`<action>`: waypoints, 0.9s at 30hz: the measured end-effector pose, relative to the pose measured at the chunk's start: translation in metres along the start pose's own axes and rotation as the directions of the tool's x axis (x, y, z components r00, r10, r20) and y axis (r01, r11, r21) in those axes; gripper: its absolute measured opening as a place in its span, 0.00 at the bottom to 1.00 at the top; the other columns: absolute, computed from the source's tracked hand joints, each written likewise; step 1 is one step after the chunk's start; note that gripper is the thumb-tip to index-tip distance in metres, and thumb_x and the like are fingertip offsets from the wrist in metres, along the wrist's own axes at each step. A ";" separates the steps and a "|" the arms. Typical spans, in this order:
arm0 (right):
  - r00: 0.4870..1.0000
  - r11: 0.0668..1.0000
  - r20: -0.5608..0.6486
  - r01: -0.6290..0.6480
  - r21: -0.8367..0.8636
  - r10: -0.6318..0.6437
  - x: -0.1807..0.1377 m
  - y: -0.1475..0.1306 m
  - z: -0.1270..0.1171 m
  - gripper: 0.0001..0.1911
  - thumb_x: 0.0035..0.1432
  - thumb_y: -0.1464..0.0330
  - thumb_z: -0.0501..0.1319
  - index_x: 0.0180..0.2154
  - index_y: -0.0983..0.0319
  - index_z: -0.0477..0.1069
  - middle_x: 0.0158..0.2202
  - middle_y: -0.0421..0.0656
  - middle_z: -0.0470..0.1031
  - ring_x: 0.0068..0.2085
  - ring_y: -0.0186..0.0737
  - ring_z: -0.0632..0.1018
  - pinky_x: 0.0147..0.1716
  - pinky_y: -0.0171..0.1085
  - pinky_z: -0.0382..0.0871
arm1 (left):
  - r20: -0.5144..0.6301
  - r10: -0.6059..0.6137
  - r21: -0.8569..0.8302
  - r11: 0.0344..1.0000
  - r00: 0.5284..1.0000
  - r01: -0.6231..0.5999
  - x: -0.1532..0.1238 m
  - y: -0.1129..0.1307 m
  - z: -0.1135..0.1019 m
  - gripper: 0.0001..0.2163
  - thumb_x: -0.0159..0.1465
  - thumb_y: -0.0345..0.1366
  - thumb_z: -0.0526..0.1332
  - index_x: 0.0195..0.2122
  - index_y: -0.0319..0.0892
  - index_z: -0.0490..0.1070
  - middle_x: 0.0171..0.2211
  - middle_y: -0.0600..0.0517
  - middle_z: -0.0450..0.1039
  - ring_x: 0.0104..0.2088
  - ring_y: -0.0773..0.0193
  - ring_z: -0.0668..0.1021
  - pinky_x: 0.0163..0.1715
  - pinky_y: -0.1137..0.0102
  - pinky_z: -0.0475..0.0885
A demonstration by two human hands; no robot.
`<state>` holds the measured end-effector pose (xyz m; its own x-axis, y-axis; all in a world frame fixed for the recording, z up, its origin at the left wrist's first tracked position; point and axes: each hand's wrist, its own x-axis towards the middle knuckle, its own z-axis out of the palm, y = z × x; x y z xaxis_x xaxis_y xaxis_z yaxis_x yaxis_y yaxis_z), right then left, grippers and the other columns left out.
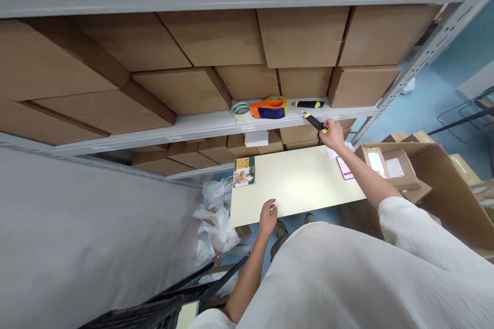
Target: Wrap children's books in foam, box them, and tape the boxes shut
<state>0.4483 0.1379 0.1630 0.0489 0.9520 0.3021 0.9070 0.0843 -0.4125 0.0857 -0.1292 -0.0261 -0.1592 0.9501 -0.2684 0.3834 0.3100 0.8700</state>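
My right hand (333, 134) is stretched out to the shelf edge and closed around a black and yellow utility knife (313, 121), whose tip points up and left toward the shelf board. A second black and yellow knife (307, 104) lies on the shelf (200, 124) just behind it. My left hand (267, 216) rests at the near edge of a cream table top (297, 182), fingers loosely curled with nothing in them. A small green and yellow book (244, 171) lies at the table's far left corner.
An orange and blue tape dispenser (269, 108) and a tape roll (241, 110) sit on the shelf among stacked cardboard boxes (193, 90). Open cartons (389, 167) stand at the right, a pink item (345, 168) on the table. White plastic bags (218, 221) lie on the floor at left.
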 end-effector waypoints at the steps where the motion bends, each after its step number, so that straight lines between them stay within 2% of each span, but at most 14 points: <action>1: 0.998 0.999 0.033 -0.054 -0.002 0.054 -0.019 0.008 0.007 0.14 0.60 0.65 0.62 0.48 0.58 0.67 0.44 0.50 0.78 0.47 0.56 0.74 0.46 0.46 0.67 | 0.020 0.004 0.005 1.000 1.000 -0.004 0.002 0.001 0.003 0.15 0.71 0.40 0.58 0.54 0.46 0.77 0.63 0.41 0.73 0.55 0.55 0.83 0.52 0.59 0.81; 4: 0.948 0.969 0.203 -0.246 -0.029 0.247 -0.082 0.034 0.034 0.14 0.59 0.66 0.63 0.47 0.58 0.68 0.42 0.48 0.78 0.43 0.52 0.76 0.40 0.43 0.67 | 0.078 0.015 0.030 0.999 0.997 -0.017 0.007 0.004 0.010 0.15 0.70 0.39 0.58 0.55 0.46 0.77 0.63 0.41 0.74 0.55 0.55 0.83 0.52 0.59 0.81; 7: 0.849 0.916 0.348 -0.387 -0.101 0.397 -0.137 0.057 0.063 0.13 0.60 0.69 0.63 0.47 0.58 0.69 0.44 0.49 0.79 0.44 0.52 0.77 0.37 0.42 0.67 | 0.113 0.021 0.057 0.998 0.993 -0.028 0.009 0.004 0.012 0.15 0.70 0.37 0.58 0.55 0.45 0.76 0.63 0.41 0.74 0.54 0.56 0.83 0.54 0.58 0.80; 11: 0.737 0.848 0.424 -0.492 -0.196 0.525 -0.182 0.075 0.093 0.13 0.60 0.73 0.61 0.47 0.59 0.70 0.49 0.53 0.78 0.51 0.55 0.77 0.40 0.43 0.69 | 0.123 0.010 0.091 0.996 0.992 -0.021 0.008 0.004 0.008 0.15 0.70 0.37 0.57 0.55 0.46 0.77 0.63 0.41 0.74 0.54 0.56 0.83 0.54 0.58 0.80; 13: 0.711 0.828 0.430 -0.517 -0.219 0.557 -0.193 0.080 0.104 0.13 0.63 0.73 0.60 0.49 0.60 0.71 0.52 0.55 0.77 0.54 0.57 0.77 0.43 0.45 0.70 | 0.126 0.003 0.103 0.995 0.992 -0.016 0.006 0.003 0.005 0.15 0.69 0.36 0.57 0.54 0.46 0.77 0.63 0.41 0.74 0.54 0.56 0.83 0.54 0.58 0.80; 18: 0.703 0.832 0.446 -0.481 -0.277 0.555 -0.204 0.086 0.119 0.14 0.68 0.71 0.57 0.54 0.63 0.71 0.57 0.60 0.73 0.59 0.61 0.73 0.49 0.49 0.70 | 0.115 -0.017 0.126 0.992 0.993 0.003 0.000 -0.003 -0.007 0.15 0.69 0.38 0.58 0.54 0.46 0.77 0.63 0.41 0.74 0.54 0.55 0.83 0.52 0.58 0.81; 22: 0.703 0.847 0.474 -0.421 -0.324 0.531 -0.208 0.088 0.122 0.15 0.69 0.71 0.56 0.55 0.64 0.71 0.58 0.60 0.71 0.60 0.61 0.72 0.51 0.49 0.68 | 0.121 -0.027 0.124 0.992 0.992 0.011 -0.005 -0.013 -0.015 0.15 0.70 0.40 0.58 0.54 0.46 0.78 0.63 0.41 0.74 0.54 0.55 0.83 0.51 0.58 0.81; 25: 0.734 0.855 0.443 -0.402 -0.328 0.515 -0.201 0.081 0.118 0.14 0.70 0.68 0.57 0.54 0.64 0.71 0.58 0.59 0.71 0.58 0.59 0.72 0.53 0.49 0.66 | 0.124 -0.018 0.101 0.995 0.992 0.006 -0.007 -0.020 -0.018 0.16 0.70 0.42 0.58 0.54 0.46 0.78 0.63 0.40 0.74 0.53 0.54 0.83 0.51 0.58 0.80; 27: 0.792 0.884 0.397 -0.384 -0.267 0.464 -0.186 0.067 0.110 0.13 0.71 0.66 0.56 0.53 0.63 0.72 0.57 0.58 0.71 0.56 0.58 0.72 0.52 0.48 0.66 | 0.118 -0.002 0.080 0.997 0.993 -0.008 -0.007 -0.024 -0.018 0.16 0.69 0.43 0.58 0.54 0.46 0.78 0.62 0.40 0.74 0.53 0.54 0.83 0.51 0.58 0.80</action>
<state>0.4536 -0.0005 -0.0156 0.2934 0.9098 -0.2936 0.8947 -0.3695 -0.2508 0.0608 -0.1436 -0.0373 -0.0513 0.9471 -0.3169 0.4564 0.3045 0.8361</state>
